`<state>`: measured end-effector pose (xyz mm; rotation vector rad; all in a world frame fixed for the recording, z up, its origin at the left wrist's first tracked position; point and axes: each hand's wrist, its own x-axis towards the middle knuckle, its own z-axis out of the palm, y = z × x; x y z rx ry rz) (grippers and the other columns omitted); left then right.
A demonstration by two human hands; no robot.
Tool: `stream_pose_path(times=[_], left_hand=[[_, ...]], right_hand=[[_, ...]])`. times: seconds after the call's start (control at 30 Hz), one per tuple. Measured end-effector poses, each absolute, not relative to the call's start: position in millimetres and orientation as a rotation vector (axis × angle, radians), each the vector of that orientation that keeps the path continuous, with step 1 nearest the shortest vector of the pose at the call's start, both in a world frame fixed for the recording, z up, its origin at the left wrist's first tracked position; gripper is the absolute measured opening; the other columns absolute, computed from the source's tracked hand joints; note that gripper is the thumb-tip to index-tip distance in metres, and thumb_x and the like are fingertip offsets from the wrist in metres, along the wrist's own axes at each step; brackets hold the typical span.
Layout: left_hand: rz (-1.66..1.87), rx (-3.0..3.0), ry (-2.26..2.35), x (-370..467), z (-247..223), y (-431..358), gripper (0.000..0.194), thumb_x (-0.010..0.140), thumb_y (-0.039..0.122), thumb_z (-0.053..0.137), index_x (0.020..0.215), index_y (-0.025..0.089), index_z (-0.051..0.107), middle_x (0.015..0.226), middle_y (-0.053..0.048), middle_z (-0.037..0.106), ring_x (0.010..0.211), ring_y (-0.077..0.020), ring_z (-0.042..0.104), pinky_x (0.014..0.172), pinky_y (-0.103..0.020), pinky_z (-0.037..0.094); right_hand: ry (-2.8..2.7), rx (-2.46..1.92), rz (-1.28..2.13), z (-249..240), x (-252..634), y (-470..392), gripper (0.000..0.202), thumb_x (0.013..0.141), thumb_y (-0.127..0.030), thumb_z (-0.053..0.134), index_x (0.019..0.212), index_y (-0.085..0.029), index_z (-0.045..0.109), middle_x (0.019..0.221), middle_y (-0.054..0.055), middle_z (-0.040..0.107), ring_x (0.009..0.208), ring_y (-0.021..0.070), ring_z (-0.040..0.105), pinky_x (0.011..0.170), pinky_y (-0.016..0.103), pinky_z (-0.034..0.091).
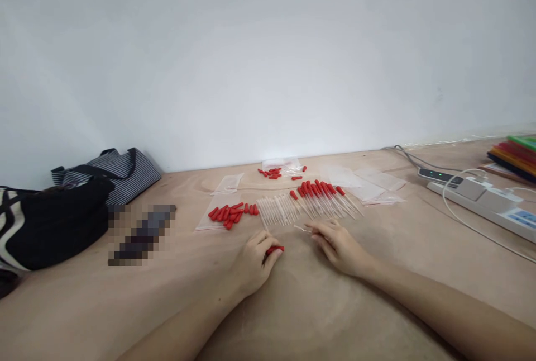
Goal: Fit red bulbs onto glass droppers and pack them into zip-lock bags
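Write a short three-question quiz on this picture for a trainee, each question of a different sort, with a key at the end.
1. What does the left hand hold?
2. True or false: the white power strip lies to the left of both hands.
3. Fill in the missing word: the right hand holds a thin, clear ____.

Key:
1. A red dropper bulb.
2. False; it lies to their right.
3. tube
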<state>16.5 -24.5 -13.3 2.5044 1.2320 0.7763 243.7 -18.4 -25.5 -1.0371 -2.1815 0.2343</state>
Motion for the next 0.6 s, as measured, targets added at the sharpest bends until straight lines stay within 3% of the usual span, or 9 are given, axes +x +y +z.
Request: stream_pose_path(times=[0.4,0.6], left_hand=[[0.812,2.431,1.389,16,-11,-27,0.012,0.084,0.024,0.043,0.085,0.020,0.054,0.080,-0.001,0.061,0.078,-0.0178,0.053,0.075,-0.034,0.035],[0.823,2.411,1.364,18,-10,-27,0.014,0.084,0.026,0.043,0.086,0.021,0.056,0.080,-0.001,0.063,0.077,-0.0176,0.054,0.076,-0.035,0.034]], right_hand=[[-2.290,-0.967,0.276,-20,224,-35,0.030,0.083,-0.015,0.039,0.107,-0.021,0.055,0.072,0.003,0.062,0.066,0.0131,0.053,0.077,0.033,0.027],[-2.236,-0.973,0.249,-21,219,-37,0.023,0.084,-0.019,0.040,0.094,-0.019,0.060,0.066,0.002,0.059,0.061,0.0111,0.050,0.069,0.029,0.027]])
